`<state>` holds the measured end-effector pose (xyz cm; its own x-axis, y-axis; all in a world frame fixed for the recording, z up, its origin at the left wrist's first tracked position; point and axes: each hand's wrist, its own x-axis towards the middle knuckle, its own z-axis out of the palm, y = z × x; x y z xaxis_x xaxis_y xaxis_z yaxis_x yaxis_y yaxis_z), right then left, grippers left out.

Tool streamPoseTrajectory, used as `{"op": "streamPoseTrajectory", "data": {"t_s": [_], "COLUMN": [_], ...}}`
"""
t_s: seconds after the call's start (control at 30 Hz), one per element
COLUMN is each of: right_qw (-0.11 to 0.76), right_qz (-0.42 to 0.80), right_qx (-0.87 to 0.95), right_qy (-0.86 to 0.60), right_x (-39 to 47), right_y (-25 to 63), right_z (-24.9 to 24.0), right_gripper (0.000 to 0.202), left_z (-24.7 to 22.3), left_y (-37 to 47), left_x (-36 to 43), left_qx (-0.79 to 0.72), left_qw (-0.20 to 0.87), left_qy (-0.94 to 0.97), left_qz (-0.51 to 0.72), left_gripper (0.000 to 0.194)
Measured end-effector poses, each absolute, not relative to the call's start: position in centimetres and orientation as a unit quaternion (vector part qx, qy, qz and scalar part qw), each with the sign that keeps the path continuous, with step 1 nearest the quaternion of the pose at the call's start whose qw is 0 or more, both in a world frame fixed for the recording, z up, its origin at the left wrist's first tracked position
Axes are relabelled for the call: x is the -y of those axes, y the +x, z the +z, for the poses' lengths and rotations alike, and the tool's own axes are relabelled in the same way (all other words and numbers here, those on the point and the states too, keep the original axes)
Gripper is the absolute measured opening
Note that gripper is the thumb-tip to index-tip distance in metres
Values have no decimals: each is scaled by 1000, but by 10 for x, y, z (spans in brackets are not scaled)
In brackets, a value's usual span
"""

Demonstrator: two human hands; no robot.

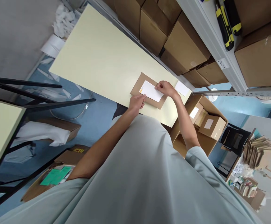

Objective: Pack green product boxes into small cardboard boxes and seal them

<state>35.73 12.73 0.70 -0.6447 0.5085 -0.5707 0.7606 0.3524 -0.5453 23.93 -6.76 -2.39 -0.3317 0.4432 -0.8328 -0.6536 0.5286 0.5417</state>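
A flat brown cardboard piece (138,83), perhaps a mailer, lies on the pale yellow table (98,53). Over it is a white label (151,91) with a small orange mark at one end. My left hand (137,103) is closed, its thumb and finger at the label's near edge by the marked end. At the label's far edge, my right hand (165,88) pinches the sheet near its other end. Whether the label is fully pressed against the cardboard cannot be seen. A second white sheet (182,88) lies on the table beyond my right wrist.
Cardboard boxes (184,43) line the shelf along the table's far side. Two yellow-black utility knives (224,26) lie on the shelf above. At right, a large open carton (199,143) holds labelled boxes (212,127). Black table legs (58,105) stand at left.
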Motion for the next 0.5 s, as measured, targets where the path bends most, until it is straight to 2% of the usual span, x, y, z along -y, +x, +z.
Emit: {"op": "streamPoseTrajectory", "data": {"t_s": [0.37, 0.5], "right_qw": [192, 207], "right_qz": [-378, -357], "right_qx": [-812, -808], "right_qy": [402, 420], "right_x": [-123, -123], "right_y": [349, 346], "right_z": [7, 0], "right_gripper": [16, 16], "left_z": [-25, -29], "left_y": [233, 229], "left_x": [62, 61], "left_qx": [-645, -636], "left_qw": [586, 596], "left_qy": [-118, -126], "left_qz": [477, 474], "left_gripper": [11, 14]}}
